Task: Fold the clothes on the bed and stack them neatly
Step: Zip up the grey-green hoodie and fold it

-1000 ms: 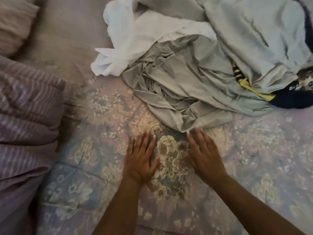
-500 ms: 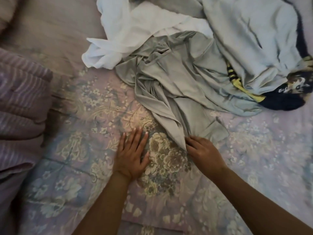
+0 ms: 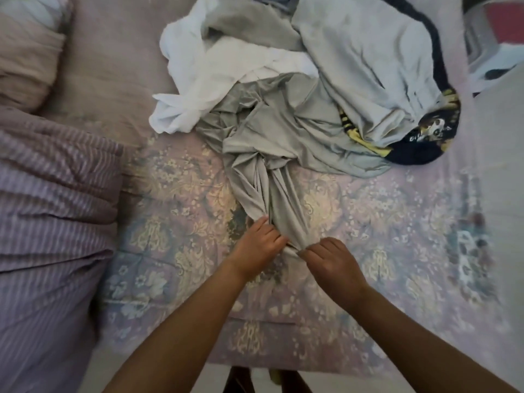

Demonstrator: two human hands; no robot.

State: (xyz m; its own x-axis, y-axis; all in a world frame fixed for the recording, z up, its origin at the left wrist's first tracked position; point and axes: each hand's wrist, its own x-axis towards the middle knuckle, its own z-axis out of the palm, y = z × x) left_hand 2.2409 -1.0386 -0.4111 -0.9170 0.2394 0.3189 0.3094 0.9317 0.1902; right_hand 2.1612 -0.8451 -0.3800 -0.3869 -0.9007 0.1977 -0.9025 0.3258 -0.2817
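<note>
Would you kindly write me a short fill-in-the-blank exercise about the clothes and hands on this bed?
1. Both the left hand and the right hand grip the near end of the ____ garment.
2. The white garment lies to the ____ of the pile.
3. The bedspread under the clothes has a ____ pattern.
4. The striped blanket is bunched at the ____ edge of the view.

Missing words: grey; left; floral; left
</note>
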